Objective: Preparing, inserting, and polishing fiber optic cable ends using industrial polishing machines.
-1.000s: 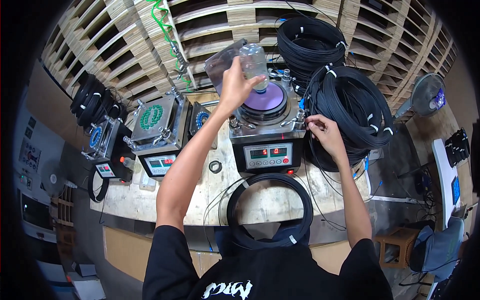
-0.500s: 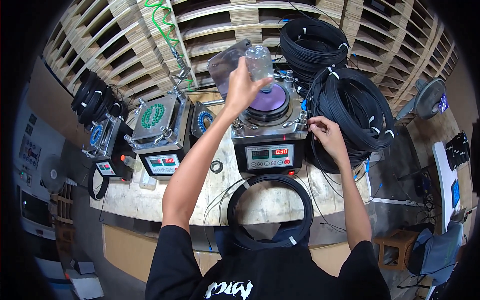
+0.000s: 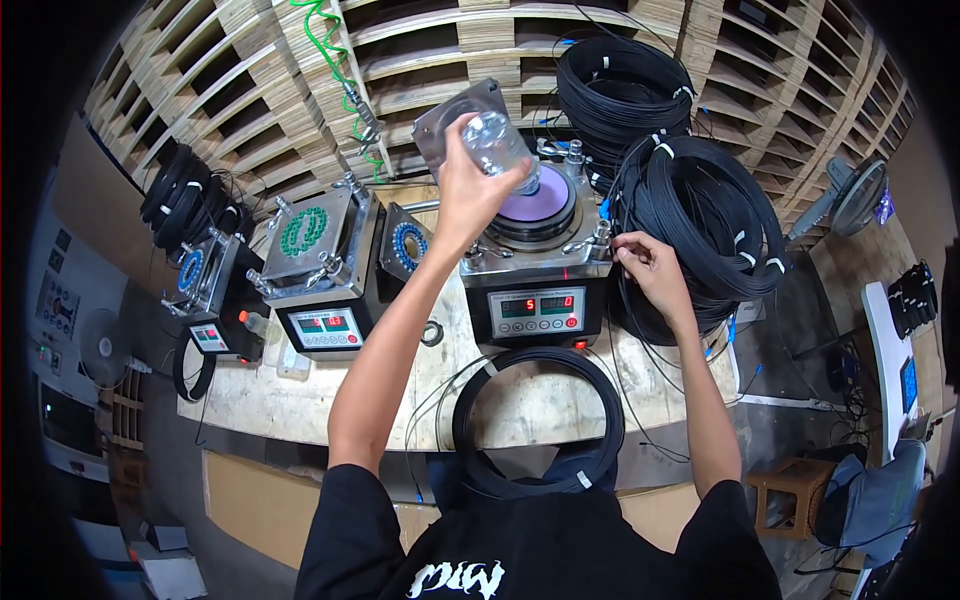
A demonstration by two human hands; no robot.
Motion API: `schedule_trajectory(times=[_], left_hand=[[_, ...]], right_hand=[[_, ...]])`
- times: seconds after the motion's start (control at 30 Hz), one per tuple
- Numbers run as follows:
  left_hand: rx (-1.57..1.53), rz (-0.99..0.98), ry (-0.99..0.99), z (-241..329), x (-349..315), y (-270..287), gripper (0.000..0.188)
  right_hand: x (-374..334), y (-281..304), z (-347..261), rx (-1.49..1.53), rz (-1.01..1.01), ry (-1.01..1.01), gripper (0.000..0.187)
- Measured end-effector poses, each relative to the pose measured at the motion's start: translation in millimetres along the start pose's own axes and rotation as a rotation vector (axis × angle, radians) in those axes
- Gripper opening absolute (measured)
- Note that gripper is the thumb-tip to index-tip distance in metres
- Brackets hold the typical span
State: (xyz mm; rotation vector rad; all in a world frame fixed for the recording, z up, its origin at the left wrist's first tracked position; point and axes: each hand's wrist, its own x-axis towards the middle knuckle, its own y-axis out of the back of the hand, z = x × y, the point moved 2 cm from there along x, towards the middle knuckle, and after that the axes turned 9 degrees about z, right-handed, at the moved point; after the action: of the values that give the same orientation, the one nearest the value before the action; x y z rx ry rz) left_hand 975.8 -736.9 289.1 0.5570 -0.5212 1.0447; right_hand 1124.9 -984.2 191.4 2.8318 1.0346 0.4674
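Observation:
My left hand point(image 3: 474, 190) is wrapped round a clear plastic bottle point(image 3: 494, 146). The bottle tilts with its neck down over the round purple pad point(image 3: 536, 203) on top of a polishing machine point(image 3: 487, 318). Beside the machine's front right clamp point(image 3: 601, 241), my right hand point(image 3: 650, 268) has its thumb and fingers pinched together; what they hold, if anything, cannot be made out. A square metal plate point(image 3: 428, 132) leans behind the bottle. Below the machine, a coil of black cable point(image 3: 463, 425) overlaps the near table edge.
Two similar machines stand to the left, one with a green-ringed plate point(image 3: 303, 232) on top. Large black cable coils point(image 3: 730, 200) are stacked at the right. A small bottle with an orange cap point(image 3: 254, 320) stands between the left machines. Wooden pallets point(image 3: 430, 40) rise behind.
The bottle in my left hand has shifted slightly left and leans more, its neck still low over the pad. The machine's red display digits have changed. My right hand stays nearly where it was.

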Motion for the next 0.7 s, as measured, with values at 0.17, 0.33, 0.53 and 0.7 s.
schedule_trajectory(times=[0.17, 0.33, 0.53, 0.7], left_hand=[[-0.049, 0.105, 0.136, -6.3, -20.3, 30.8, 0.062], [-0.680, 0.235, 0.410, -28.6, -39.3, 53.6, 0.056], [-1.147, 0.222, 0.527, -34.3, -70.5, 106.3, 0.055], [-1.328, 0.320, 0.600, -61.1, -115.5, 128.8, 0.064]], right_hand=[[0.0, 0.8, -1.6, 0.006, -0.005, -0.006, 0.017], [-0.4, -4.0, -5.0, 0.041, -0.030, 0.018, 0.032], [2.6, -4.8, -6.6, -0.021, -0.012, 0.036, 0.036], [0.0, 1.3, -0.7, -0.007, -0.017, 0.006, 0.034]])
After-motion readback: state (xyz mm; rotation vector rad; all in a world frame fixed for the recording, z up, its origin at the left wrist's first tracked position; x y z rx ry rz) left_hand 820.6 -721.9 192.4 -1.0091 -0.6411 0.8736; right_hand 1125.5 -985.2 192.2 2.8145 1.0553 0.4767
